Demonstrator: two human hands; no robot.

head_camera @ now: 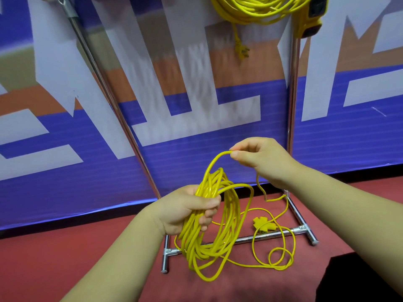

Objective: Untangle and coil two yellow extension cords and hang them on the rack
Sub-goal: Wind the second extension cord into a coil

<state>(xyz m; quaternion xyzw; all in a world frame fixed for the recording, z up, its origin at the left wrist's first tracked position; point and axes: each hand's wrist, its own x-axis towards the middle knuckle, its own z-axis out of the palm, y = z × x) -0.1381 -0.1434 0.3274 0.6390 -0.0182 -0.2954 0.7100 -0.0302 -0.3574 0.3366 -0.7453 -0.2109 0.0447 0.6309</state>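
Observation:
My left hand (187, 209) grips a coil of yellow extension cord (209, 240) that hangs in several loops in front of the rack. My right hand (259, 159) pinches a strand of the same cord and holds it up in an arc above the coil. The loose end of this cord trails over the red floor in loops (281, 256), with its yellow plug (262, 225) lying by the rack's base bar. A second yellow cord (257, 9) hangs coiled at the top of the metal rack (292, 101), its plug (241, 47) dangling below.
The rack's slanted left pole (113, 101) and base bar with feet (239, 239) stand on red floor. A blue, white and orange banner wall (65, 138) is right behind it. A dark object (359, 280) sits at the lower right.

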